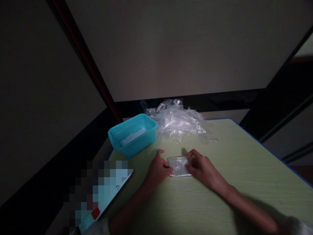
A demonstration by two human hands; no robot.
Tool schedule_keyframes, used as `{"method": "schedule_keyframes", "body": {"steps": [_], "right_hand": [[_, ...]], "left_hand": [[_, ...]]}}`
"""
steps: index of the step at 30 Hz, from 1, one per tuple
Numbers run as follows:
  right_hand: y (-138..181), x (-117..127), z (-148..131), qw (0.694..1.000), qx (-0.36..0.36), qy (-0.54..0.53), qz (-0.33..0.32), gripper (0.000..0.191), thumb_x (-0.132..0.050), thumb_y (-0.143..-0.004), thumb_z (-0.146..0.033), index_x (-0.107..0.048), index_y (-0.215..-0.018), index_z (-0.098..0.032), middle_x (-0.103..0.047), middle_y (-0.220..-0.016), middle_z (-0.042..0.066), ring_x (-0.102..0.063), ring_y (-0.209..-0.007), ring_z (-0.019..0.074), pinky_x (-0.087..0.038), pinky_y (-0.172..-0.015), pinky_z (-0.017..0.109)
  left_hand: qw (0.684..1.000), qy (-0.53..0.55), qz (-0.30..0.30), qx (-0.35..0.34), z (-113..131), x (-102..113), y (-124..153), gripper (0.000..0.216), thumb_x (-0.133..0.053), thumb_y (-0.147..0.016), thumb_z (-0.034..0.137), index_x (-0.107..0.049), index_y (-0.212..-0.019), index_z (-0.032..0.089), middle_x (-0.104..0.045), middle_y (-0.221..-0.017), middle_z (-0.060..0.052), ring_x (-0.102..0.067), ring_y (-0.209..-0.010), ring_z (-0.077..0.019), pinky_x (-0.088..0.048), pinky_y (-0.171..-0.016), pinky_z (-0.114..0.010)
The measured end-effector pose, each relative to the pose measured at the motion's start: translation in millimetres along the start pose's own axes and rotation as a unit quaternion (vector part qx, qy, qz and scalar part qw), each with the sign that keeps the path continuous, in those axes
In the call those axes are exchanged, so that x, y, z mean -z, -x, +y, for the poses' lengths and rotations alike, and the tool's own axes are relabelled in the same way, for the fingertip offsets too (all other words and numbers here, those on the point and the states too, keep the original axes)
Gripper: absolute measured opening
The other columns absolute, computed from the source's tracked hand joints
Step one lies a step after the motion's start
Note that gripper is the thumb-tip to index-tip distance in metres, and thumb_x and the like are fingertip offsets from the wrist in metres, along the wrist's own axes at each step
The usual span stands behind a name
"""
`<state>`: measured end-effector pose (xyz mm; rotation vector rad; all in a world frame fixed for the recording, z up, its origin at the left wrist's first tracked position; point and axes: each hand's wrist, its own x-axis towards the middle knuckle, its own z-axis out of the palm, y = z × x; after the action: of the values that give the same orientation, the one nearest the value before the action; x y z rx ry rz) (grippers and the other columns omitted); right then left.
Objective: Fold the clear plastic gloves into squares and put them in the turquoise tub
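A small flat square in clear, shiny plastic [180,166], like a folded plastic bag or a thin packet, lies on the table between my hands. My left hand [158,167] is at its left side: the thumb touches the lower left edge, while the index finger stands apart and points away from me. At the right edge, my right hand [201,166] has its fingers curled, with thumb and forefinger gripping the plastic. What is inside the square, if anything, cannot be made out.
A turquoise plastic basin [140,147] stands at the back left, with a flat pale packet [133,136] inside. Beside it lies a heap of crumpled clear plastic bags [176,120]. A lit, partly pixelated screen [107,192] is at the left. The pale green table [244,163] has a blue edge.
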<state>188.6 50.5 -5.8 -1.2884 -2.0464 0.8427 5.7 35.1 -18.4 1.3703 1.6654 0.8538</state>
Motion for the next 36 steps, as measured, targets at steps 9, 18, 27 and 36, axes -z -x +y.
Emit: {"method": "schedule_keyframes", "body": {"steps": [9,18,27,36], "right_hand": [[19.8,3.2,-5.2,0.932,0.251,0.251,-0.076,0.053,-0.045,-0.089,-0.036,-0.036,-0.135,-0.011,-0.040,-0.138,0.018,-0.037,-0.127,0.0283,-0.034,-0.100,0.050],[28.0,-11.5,15.8,0.903,0.287,0.312,-0.071,0.073,-0.035,-0.091,-0.050,-0.003,-0.144,-0.013,-0.028,-0.143,0.020,-0.027,-0.132,0.0297,-0.029,-0.101,0.057],[29.3,-11.8,11.8,0.898,0.292,0.325,-0.055,0.073,-0.033,-0.092,-0.049,0.004,-0.143,-0.013,-0.032,-0.141,0.019,-0.032,-0.130,0.0296,-0.033,-0.098,0.056],[29.9,-10.1,6.7,0.898,0.285,0.334,-0.038,0.074,-0.034,-0.091,-0.051,-0.003,-0.143,-0.009,-0.029,-0.142,0.021,-0.028,-0.131,0.0298,-0.030,-0.101,0.056]], "left_hand": [[1.000,-0.004,-0.013,0.013,4.2,0.5,0.5,0.064,-0.063,-0.057,0.004,-0.038,-0.113,0.019,-0.050,-0.057,0.013,-0.051,-0.045,-0.0075,-0.041,-0.049,-0.017],[1.000,-0.007,-0.017,0.010,3.4,0.9,-1.8,0.060,-0.063,-0.057,0.003,-0.040,-0.110,0.020,-0.050,-0.055,0.013,-0.054,-0.045,-0.0082,-0.042,-0.050,-0.018],[0.999,-0.038,-0.013,-0.034,1.5,6.9,-0.6,0.054,-0.062,-0.063,0.006,-0.040,-0.110,0.018,-0.054,-0.056,0.011,-0.056,-0.046,-0.0091,-0.044,-0.050,-0.018],[0.954,-0.177,-0.001,-0.241,0.1,15.7,26.5,0.039,-0.049,-0.079,0.016,-0.047,-0.118,0.013,-0.054,-0.121,-0.012,-0.051,-0.114,-0.0240,-0.038,-0.097,-0.042]]}}
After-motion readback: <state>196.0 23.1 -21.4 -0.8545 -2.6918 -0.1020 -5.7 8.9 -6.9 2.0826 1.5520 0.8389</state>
